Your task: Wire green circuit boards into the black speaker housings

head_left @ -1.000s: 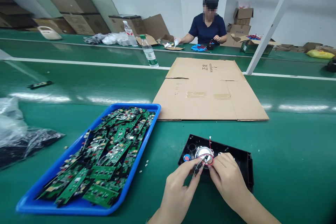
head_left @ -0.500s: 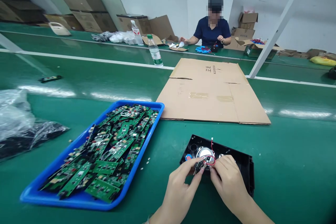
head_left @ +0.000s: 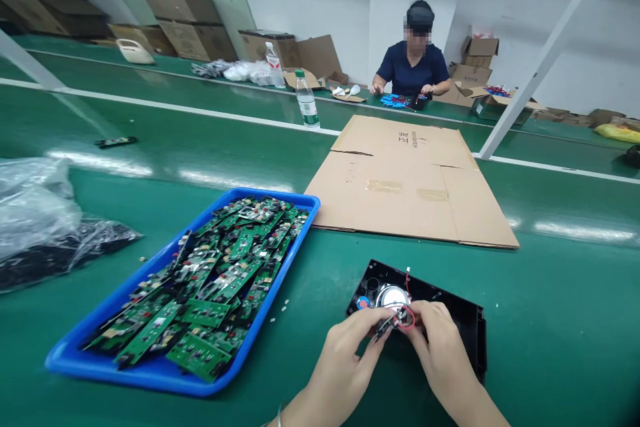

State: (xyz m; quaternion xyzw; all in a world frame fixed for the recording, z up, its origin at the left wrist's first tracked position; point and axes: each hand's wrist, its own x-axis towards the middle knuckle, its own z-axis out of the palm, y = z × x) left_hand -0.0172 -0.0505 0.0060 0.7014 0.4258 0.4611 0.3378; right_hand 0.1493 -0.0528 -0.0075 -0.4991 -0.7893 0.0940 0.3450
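My left hand [head_left: 347,350] pinches a small circuit board [head_left: 384,328], tilted on edge, between thumb and fingertips. Close beside it, my right hand [head_left: 443,343] has thumb and fingers together on the red wire [head_left: 411,315], which loops at the board's end; the exact grip is partly hidden. Both hands are over a black plastic housing [head_left: 457,312] lying with its inside up. In the housing sits a round silver speaker [head_left: 391,296], with a blue and red disc [head_left: 363,303] at its left. A thin wire with a white plug [head_left: 408,270] sticks up past the far rim.
A blue tray [head_left: 273,312] heaped with green circuit boards stands to the left. Beyond the housing lies a flat cardboard sheet [head_left: 410,213]. A plastic bag [head_left: 45,220] is at far left, and a bottle [head_left: 307,103] stands farther back. Across the bench sits a co-worker [head_left: 414,67].
The view has shifted slightly, moving the scene rightward. My hands keep the board and wire over the housing, with the fingers a little readjusted. The co-worker's hands have lowered.
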